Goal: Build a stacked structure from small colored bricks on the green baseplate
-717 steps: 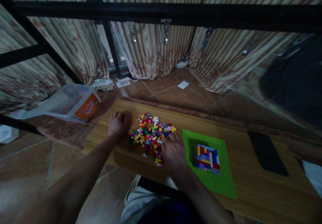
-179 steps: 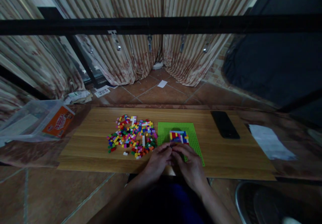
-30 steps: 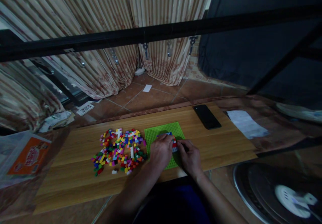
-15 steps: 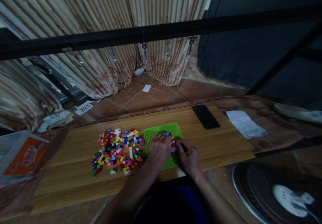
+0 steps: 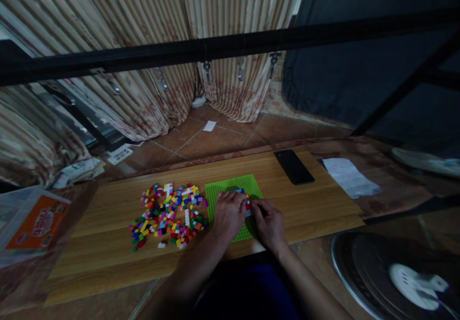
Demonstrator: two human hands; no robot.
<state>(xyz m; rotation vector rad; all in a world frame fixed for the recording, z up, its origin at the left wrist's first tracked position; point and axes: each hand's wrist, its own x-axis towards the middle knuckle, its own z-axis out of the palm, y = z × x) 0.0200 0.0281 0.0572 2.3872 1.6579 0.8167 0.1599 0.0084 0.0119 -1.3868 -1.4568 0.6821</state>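
Observation:
A green studded baseplate (image 5: 230,184) lies on the wooden board in front of me. On it stands a small build of toy bricks (image 5: 247,207), with blue, red, white and grey showing. My left hand (image 5: 229,217) curls over the build's left side and covers much of it. At the right edge of the build, the fingertips of my right hand (image 5: 270,224) are pinched together; anything between them is too small or hidden to make out. Left of the plate spreads a pile of loose bricks (image 5: 172,211) in many colours.
A black phone (image 5: 293,166) rests on the wooden board (image 5: 97,243) at the back right. Beyond it lies a white paper (image 5: 350,177). A clear box with an orange label (image 5: 43,222) stands far left. A dark metal rail (image 5: 201,51) crosses ahead. Lower right, a white socket (image 5: 413,284) sits on a round dark object.
My left hand has shifted very slightly over the build. My right hand stays at the build's right edge, and the loose bricks have not moved.

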